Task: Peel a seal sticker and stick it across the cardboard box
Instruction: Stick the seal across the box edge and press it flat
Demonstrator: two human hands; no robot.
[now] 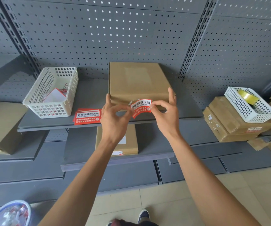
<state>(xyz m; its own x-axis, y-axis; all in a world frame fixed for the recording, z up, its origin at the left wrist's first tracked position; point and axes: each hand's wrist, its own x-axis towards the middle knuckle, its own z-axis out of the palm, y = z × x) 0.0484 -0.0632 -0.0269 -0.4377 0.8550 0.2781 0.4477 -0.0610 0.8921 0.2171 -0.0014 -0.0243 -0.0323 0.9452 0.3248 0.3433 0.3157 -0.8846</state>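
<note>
A flat brown cardboard box (pixel 136 80) lies on the grey shelf (pixel 89 95), its front edge toward me. In front of that edge I hold a red and white seal sticker (pixel 141 108), curled. My right hand (pixel 162 115) pinches its right end between thumb and forefinger. My left hand (pixel 113 118) pinches at its left end, where a white bit of backing or sticker corner shows. A stack of more red seal stickers (pixel 87 116) lies on the shelf just left of my left hand.
A white plastic basket (pixel 53 92) with paper scraps stands at the shelf's left. At the right, a second white basket (pixel 250 104) with a tape roll rests on stacked cardboard boxes (pixel 232 126). Another box (pixel 128 144) lies on the lower shelf. A perforated panel backs the shelves.
</note>
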